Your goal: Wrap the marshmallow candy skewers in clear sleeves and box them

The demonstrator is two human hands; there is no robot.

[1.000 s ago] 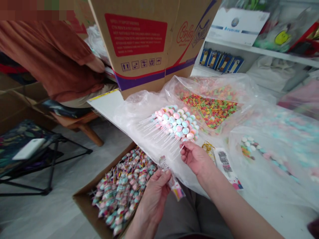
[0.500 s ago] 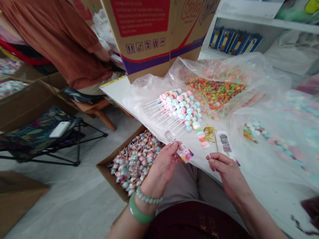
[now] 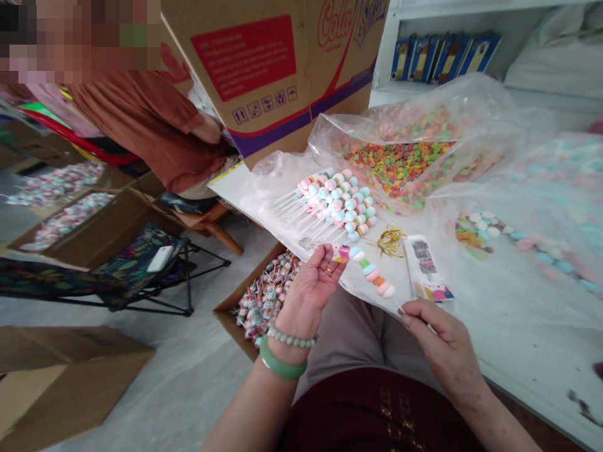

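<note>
Left hand [image 3: 311, 295] has an unobstructed path down past the tabletop's [image 3: 532, 370] near edge to the lollipop carton [image 3: 266, 301]. Right hand [image 3: 443, 342] has room over the lap [image 3: 348, 333]. Far side blocked: marshmallow skewer pile [image 3: 334, 204], candy-ring bag [image 3: 396, 163], big cardboard box [image 3: 254, 75].

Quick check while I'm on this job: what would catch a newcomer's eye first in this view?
First, the pastel candy skewer held up by the left hand, with a green bangle on that wrist. Just beyond it, a fan of candy skewers lies on clear plastic, beside a bag of colourful ring-shaped sweets.
</note>
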